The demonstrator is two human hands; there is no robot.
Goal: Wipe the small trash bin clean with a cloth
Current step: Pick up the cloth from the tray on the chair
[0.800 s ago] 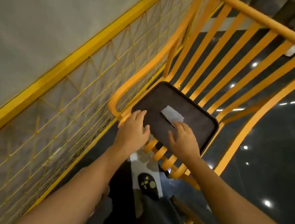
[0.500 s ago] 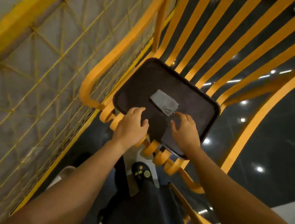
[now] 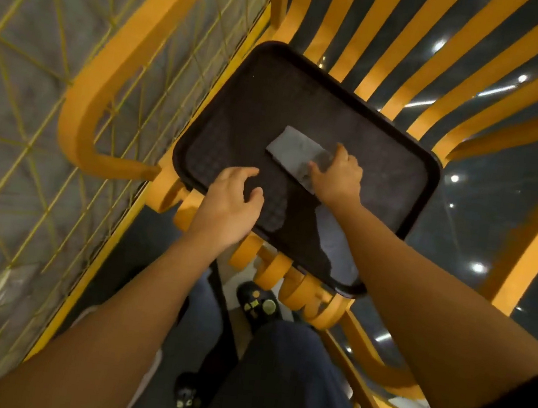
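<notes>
A dark rectangular tray-like object [image 3: 275, 101] with a raised rim lies flat on the seat of a yellow chair. A small grey cloth [image 3: 290, 153] lies on its middle. My right hand [image 3: 340, 179] is on the cloth's right end, with thumb and fingers curled onto it and the fabric bunched between them. My left hand [image 3: 230, 198] is over the near left part of the dark surface, fingers loosely curled and holding nothing. No bin shape is visible beyond this dark top.
The yellow chair has a slatted back [image 3: 420, 52] and a curved armrest [image 3: 105, 77]. A yellow wire mesh panel [image 3: 47, 121] runs close along the left. Glossy dark floor [image 3: 500, 219] is at the right. My legs and a dark shoe [image 3: 260, 303] are just below the seat edge.
My right hand moved forward from the near edge onto the cloth and took hold of its end. My left hand slid slightly onto the dark surface. The camera came closer.
</notes>
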